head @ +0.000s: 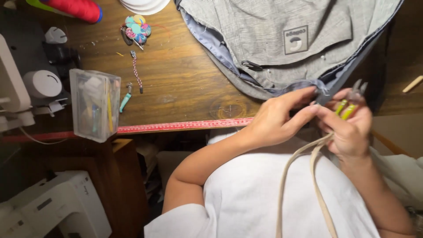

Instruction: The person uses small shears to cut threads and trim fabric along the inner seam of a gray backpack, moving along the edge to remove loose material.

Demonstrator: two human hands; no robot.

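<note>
Grey woven fabric bag (282, 26) lies on the wooden worktop (176, 79), its edge drawn near — left hand (275, 121) pinches the seam taut while right hand (350, 128) grips yellow-handled thread snips (350, 103) against it

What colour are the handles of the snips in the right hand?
Yellow-green handles on the snips, seen in the head view.

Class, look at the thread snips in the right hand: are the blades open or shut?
Open. The thread snips show two separate blade tips spread apart above the fingers of the right hand, beside the grey bag.
</note>
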